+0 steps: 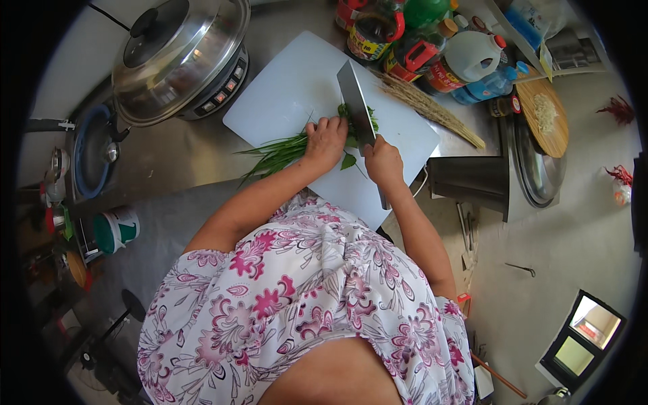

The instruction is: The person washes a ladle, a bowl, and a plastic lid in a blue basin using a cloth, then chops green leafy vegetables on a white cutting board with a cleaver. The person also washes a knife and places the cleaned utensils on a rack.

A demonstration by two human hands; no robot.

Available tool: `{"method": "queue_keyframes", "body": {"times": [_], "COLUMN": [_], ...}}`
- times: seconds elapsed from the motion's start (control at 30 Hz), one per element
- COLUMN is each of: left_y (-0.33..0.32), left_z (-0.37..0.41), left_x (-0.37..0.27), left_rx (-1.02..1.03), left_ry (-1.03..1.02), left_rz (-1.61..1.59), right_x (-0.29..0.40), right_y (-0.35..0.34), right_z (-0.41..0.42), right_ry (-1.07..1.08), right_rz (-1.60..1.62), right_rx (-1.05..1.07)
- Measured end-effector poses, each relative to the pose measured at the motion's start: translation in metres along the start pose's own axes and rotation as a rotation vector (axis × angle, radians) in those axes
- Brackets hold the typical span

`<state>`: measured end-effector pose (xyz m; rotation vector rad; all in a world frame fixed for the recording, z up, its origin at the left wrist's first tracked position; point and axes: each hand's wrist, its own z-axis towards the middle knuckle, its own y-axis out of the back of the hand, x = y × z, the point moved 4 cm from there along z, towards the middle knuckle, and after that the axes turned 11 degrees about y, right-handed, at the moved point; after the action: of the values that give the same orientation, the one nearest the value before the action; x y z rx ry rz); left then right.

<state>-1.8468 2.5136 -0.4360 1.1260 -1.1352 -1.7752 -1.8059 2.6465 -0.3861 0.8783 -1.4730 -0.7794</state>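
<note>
My left hand (328, 143) presses a bunch of long green chives or similar greens (276, 152) onto a white cutting board (288, 86). The stalks trail off past the board's left edge. In my right hand (385, 161) is the handle of a cleaver (358, 104), its broad blade standing on edge just right of my left fingers. Leafy green bits (373, 119) show on both sides of the blade. A loose serrated leaf (348, 161) lies between my two hands. Where the edge meets the greens is hidden.
A lidded steel electric pan (177, 66) stands at the back left. Several sauce bottles (374, 38) and a straw whisk brush (430, 109) line the board's far right. An oval wooden board with chopped pale food (544, 114) rests on a lidded pot (536, 167) at right.
</note>
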Motion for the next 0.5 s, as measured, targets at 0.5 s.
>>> {"method": "queue_keyframes", "body": {"times": [0.5], "left_y": [0.006], "left_z": [-0.014], "left_x": [0.020], "left_rx": [0.007], "left_ry": [0.009], "left_rz": [-0.065], "right_x": [0.015], "right_y": [0.014], "right_z": [-0.029], "right_ry": [0.059], "right_rz": [0.020], "right_rx": [0.160]}}
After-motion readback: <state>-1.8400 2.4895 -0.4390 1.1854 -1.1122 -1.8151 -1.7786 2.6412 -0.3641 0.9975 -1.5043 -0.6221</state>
